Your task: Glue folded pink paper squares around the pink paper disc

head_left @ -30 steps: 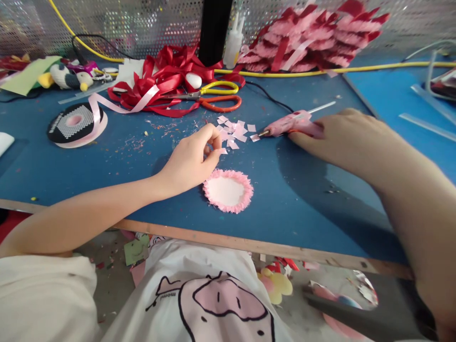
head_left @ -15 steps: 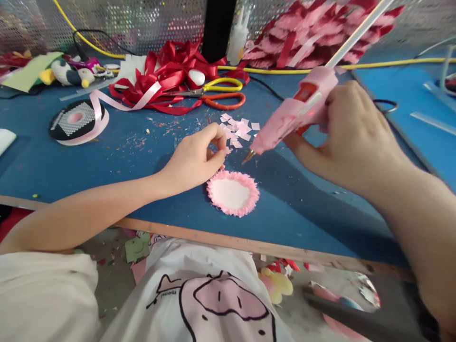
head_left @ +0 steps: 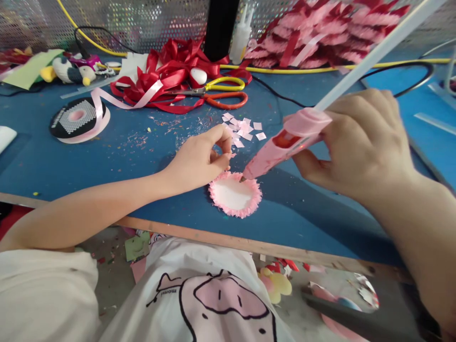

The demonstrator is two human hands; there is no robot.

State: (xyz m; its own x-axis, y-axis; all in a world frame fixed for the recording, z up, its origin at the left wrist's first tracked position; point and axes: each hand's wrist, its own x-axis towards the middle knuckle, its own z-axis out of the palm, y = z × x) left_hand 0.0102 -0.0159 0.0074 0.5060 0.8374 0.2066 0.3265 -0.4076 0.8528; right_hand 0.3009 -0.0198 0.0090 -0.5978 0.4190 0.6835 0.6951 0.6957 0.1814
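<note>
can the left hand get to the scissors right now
Probably yes: only scraps and flat pink squares lie between the left hand and the scissors, whose handles are uncovered. The pink piece it seems to pinch might hinder gripping.

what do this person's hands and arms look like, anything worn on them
The left hand and right hand are bare, with no glove, ring or watch in view. An off-white short sleeve covers the left upper arm; no right sleeve shows.

The right hand (head_left: 359, 137) tilts a pink glue gun (head_left: 285, 145) over a pink-fringed disc (head_left: 235, 194).
</note>
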